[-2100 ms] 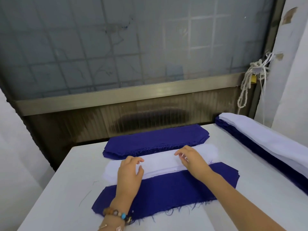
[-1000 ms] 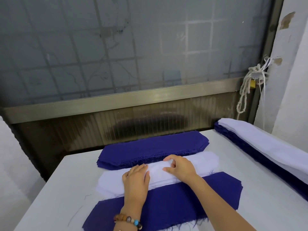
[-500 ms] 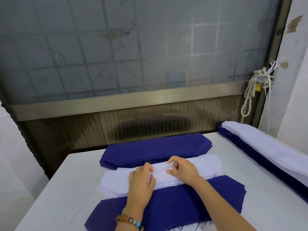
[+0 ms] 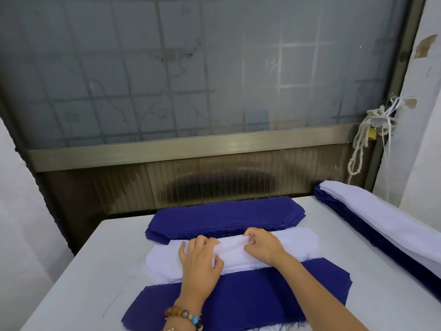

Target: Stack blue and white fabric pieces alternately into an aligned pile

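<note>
Fingers of right hand pinch top white piece frame center, left hand flat, unclenched; peel just 1 layer w/o dragging stack

**What the view kept from me**

My left hand covered the middle of the white fabric stack. My right hand hid how many layers it pinched. The near blue piece ran off the bottom edge, and the side pile off the right.
</note>
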A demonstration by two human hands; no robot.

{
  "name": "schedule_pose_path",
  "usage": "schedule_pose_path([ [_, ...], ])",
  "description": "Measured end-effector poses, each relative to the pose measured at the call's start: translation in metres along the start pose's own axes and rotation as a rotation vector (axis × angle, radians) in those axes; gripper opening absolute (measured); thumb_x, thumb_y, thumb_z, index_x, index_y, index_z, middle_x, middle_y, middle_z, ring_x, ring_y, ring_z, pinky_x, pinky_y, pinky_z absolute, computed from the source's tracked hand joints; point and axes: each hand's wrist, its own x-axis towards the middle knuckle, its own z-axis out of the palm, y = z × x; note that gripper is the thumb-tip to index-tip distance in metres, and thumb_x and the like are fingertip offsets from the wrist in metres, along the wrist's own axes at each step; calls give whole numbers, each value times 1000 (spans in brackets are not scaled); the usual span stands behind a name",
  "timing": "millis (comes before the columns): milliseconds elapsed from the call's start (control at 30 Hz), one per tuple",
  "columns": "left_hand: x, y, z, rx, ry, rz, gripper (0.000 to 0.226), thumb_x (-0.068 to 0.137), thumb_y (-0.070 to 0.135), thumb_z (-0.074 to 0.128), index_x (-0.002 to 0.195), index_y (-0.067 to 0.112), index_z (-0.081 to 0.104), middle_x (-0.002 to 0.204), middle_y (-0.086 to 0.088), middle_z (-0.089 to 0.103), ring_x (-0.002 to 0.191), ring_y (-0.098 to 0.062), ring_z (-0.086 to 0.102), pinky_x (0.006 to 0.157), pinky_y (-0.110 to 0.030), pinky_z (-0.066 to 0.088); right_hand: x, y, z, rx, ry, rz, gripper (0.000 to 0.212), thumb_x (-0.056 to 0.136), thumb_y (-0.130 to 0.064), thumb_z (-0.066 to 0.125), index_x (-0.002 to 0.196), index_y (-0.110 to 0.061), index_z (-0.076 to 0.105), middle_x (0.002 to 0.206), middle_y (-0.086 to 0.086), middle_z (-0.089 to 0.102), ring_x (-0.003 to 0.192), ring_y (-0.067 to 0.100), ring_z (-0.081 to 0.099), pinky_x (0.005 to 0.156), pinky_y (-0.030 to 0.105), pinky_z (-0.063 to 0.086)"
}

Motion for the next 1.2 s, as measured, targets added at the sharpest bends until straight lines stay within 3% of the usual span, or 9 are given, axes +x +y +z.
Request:
schedule_pose_path([
  [133, 1, -1, -1, -9, -26, -102, 27, 89, 44, 46, 115, 37, 49, 105, 17, 33, 109, -6, 35, 116, -42, 13, 6, -3, -20, -56, -135, 62, 21, 85, -23, 58, 105, -24, 54, 114, -3, 56, 100, 17, 55, 83, 26, 47],
  [367, 3, -3, 3, -38, -48, -119, 27, 89, 45, 45, 115, 38, 49, 105, 18, 34, 108, -5, 34, 116, -40, 13, 3, 26, -63, -269, -140, 220, 37, 89, -31, 56, 123, -19, 50, 124, 1, 53, 110, 20, 53, 92, 27, 44],
  [600, 6, -5, 7, -54, -49, -139, 28, 87, 47, 47, 112, 36, 51, 105, 17, 35, 108, -6, 36, 114, -39, 14, -1, 62, -86, -282, -72, 319, 42, 89, -36, 57, 127, -20, 48, 126, 1, 52, 100, 15, 49, 87, 25, 43],
  [733, 16, -4, -4, -27, -179, -166, 26, 82, 51, 52, 103, 34, 53, 107, 15, 35, 115, -11, 38, 117, -52, 10, 0, 71, -91, -267, -79, 367, 49, 89, -39, 57, 132, -19, 44, 120, 0, 48, 99, 17, 49, 81, 26, 45],
  [833, 31, -10, -27, 63, -331, -199, 29, 79, 53, 56, 100, 32, 56, 116, 8, 40, 119, -18, 37, 113, -63, 8, -1, 77, -95, -258, -64, 392, 58, 88, -39, 58, 138, -17, 39, 136, 3, 46, 104, 18, 46, 87, 28, 45],
  [933, 37, -29, -49, 202, -375, -221, 27, 81, 51, 57, 100, 33, 59, 119, 5, 43, 122, -22, 38, 112, -67, 7, -5, 83, -99, -240, -45, 431, 63, 86, -43, 59, 139, -16, 37, 135, 4, 46, 104, 19, 46, 89, 29, 46],
  [1033, 33, -57, -63, 156, -357, -311, 20, 82, 49, 58, 91, 32, 57, 114, 5, 48, 117, -20, 43, 111, -60, 19, -8, 90, -102, -213, -6, 460, 63, 86, -44, 59, 137, -13, 40, 129, 4, 49, 102, 19, 49, 83, 28, 45],
  [1133, 21, -87, -67, 11, -221, -418, 19, 83, 48, 61, 77, 30, 57, 99, 9, 55, 103, -16, 49, 95, -42, 34, -11, 99, -103, -211, 45, 473, 57, 87, -41, 59, 133, -9, 45, 127, 6, 52, 106, 20, 52, 83, 27, 43],
  [1200, 11, -103, -64, -133, -146, -436, 19, 85, 47, 65, 77, 31, 59, 97, 10, 57, 100, -14, 52, 92, -39, 39, -13, 103, -105, -209, 61, 480, 50, 88, -41, 58, 127, -10, 48, 129, 7, 53, 110, 21, 52, 83, 26, 41],
])
